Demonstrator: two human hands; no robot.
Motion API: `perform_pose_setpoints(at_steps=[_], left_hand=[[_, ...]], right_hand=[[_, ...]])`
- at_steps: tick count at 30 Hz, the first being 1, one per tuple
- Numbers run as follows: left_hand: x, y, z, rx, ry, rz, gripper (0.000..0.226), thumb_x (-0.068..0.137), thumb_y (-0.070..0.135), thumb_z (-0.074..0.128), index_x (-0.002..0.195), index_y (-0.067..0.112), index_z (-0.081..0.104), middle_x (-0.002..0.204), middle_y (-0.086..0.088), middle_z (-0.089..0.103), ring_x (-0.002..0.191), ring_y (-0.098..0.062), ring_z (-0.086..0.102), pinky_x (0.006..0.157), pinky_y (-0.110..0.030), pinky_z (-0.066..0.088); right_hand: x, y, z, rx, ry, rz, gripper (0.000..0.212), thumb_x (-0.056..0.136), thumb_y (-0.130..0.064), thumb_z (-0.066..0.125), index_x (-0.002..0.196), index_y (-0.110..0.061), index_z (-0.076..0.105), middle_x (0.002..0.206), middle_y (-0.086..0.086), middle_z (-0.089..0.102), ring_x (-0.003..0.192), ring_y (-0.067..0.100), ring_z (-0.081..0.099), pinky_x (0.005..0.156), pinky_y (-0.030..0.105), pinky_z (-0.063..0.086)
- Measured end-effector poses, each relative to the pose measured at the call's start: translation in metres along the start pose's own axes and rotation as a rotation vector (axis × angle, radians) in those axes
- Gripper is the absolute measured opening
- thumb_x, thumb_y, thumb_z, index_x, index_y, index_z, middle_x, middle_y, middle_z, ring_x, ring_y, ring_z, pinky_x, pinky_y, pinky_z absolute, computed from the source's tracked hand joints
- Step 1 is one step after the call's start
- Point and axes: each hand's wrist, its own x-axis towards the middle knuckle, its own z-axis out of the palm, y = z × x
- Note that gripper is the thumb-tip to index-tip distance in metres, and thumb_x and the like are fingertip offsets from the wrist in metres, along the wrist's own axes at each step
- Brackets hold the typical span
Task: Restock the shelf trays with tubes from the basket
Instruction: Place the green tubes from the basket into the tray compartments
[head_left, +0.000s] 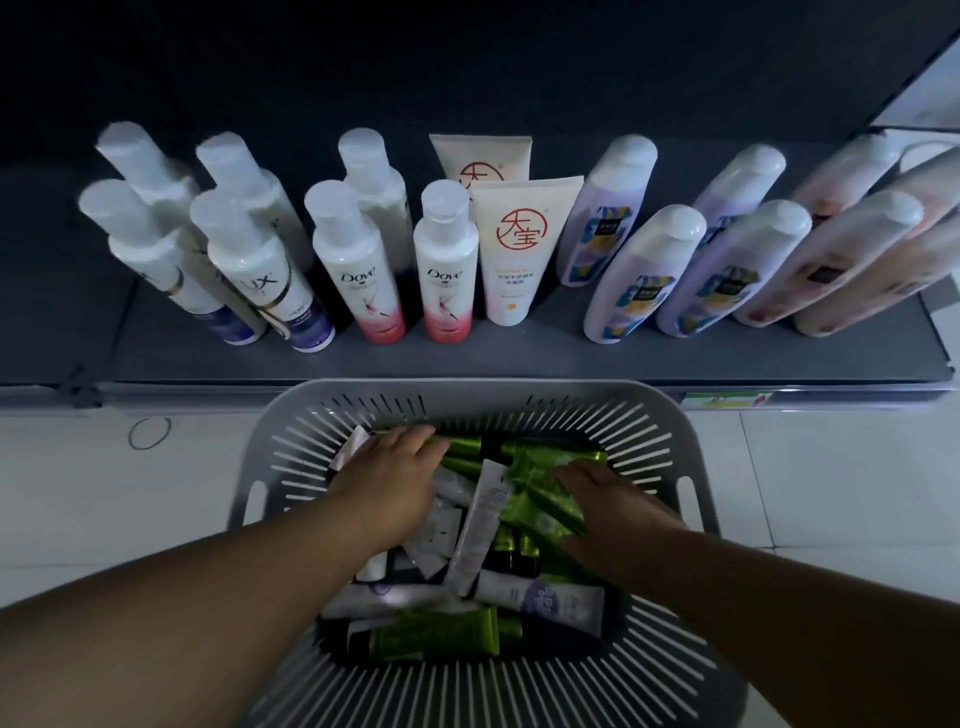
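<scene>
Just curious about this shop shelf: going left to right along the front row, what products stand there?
Lux bottle → second Lux bottle → Dove bottle → second Dove bottle → white tube with a red seal → two lilac bottles → pinkish bottle.

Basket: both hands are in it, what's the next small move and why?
Probably close the left hand on a green tube under its fingers and lift it clear. Both hands, the right hand too, lie flat on the pile in the basket; neither clearly grips anything.
</scene>
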Motion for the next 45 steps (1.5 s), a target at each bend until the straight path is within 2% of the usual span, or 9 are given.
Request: perform_pose_setpoints(at_steps=[5,11,17,23,28,34,38,42,45], left_hand=[[0.013,0.0,0.008,-0.006,-0.113,-0.013,0.063,0.099,0.036,0.038,0.151,0.024,0.005,0.159,-0.001,-0.003,0.146,-0.022,0.002,0.116,-0.035,0.006],[0.023,0.001,0.009,0.023,-0.143,-0.089,0.075,0.091,0.049,0.045,0.151,0.023,0.008,0.155,-0.003,0.006,0.141,-0.026,0.011,0.115,-0.04,0.015],[0.031,0.001,0.008,-0.025,-0.237,-0.106,0.08,0.09,0.05,0.049,0.149,0.017,0.007,0.155,-0.008,0.014,0.142,-0.028,0.015,0.115,-0.039,0.017],[0.024,-0.002,0.012,-0.044,-0.22,-0.082,0.076,0.092,0.05,0.048,0.15,0.023,0.007,0.151,-0.01,0.024,0.137,-0.031,0.025,0.111,-0.038,0.021],[0.018,0.004,0.016,-0.04,-0.102,-0.064,0.068,0.093,0.05,0.046,0.149,0.023,0.017,0.146,-0.01,0.031,0.132,-0.029,0.033,0.104,-0.035,0.03],[0.015,0.015,0.014,-0.131,-0.102,-0.108,0.051,0.096,0.026,0.046,0.142,0.03,0.026,0.137,-0.01,0.033,0.115,-0.032,0.046,0.08,-0.036,0.041],[0.006,0.023,0.007,-0.119,-0.051,-0.065,0.073,0.089,0.0,0.045,0.148,0.034,0.016,0.136,-0.011,0.031,0.111,-0.031,0.046,0.076,-0.033,0.039],[-0.011,0.023,0.001,-0.197,0.005,-0.02,0.088,0.085,-0.009,0.04,0.148,0.043,0.008,0.142,-0.007,0.026,0.119,-0.028,0.042,0.076,-0.028,0.036],[-0.026,0.025,-0.005,-0.309,0.066,0.025,0.072,0.09,-0.003,0.039,0.145,0.04,0.024,0.14,-0.005,0.032,0.115,-0.025,0.047,0.079,-0.026,0.038]], right_hand=[[0.015,0.005,0.009,-0.019,-0.067,-0.003,0.076,0.089,-0.034,0.058,0.15,-0.028,0.013,0.153,0.005,0.025,0.128,0.029,0.045,0.101,0.038,0.044],[0.03,0.002,0.022,-0.085,-0.125,-0.046,0.078,0.09,-0.032,0.058,0.151,-0.018,0.011,0.147,0.017,0.034,0.124,0.032,0.047,0.099,0.035,0.044],[0.048,0.004,0.018,-0.029,-0.195,-0.06,0.059,0.091,-0.028,0.057,0.143,-0.02,0.03,0.135,0.012,0.048,0.118,0.028,0.05,0.096,0.035,0.045],[0.05,0.006,0.028,-0.115,-0.271,-0.102,0.062,0.094,-0.024,0.052,0.149,-0.032,0.025,0.155,0.013,0.016,0.139,0.034,0.029,0.11,0.034,0.034],[0.047,0.006,0.027,-0.102,-0.145,-0.113,0.063,0.1,-0.027,0.043,0.154,-0.025,0.011,0.158,0.009,0.014,0.141,0.027,0.028,0.11,0.03,0.032],[0.037,-0.007,0.021,-0.085,0.08,-0.176,0.057,0.097,-0.016,0.044,0.149,-0.033,0.027,0.158,-0.003,0.019,0.136,0.022,0.038,0.105,0.026,0.035],[0.026,-0.019,0.014,-0.082,0.208,-0.226,0.051,0.094,-0.008,0.046,0.141,-0.029,0.043,0.15,-0.003,0.033,0.122,0.026,0.052,0.099,0.032,0.046],[0.011,-0.025,0.002,-0.004,0.398,-0.297,0.024,0.086,-0.008,0.06,0.105,-0.021,0.068,0.109,0.002,0.059,0.088,0.024,0.064,0.077,0.039,0.056],[-0.006,-0.032,-0.014,0.155,0.532,-0.265,0.009,0.085,-0.012,0.065,0.083,-0.015,0.072,0.082,0.002,0.063,0.069,0.02,0.059,0.065,0.039,0.053]])
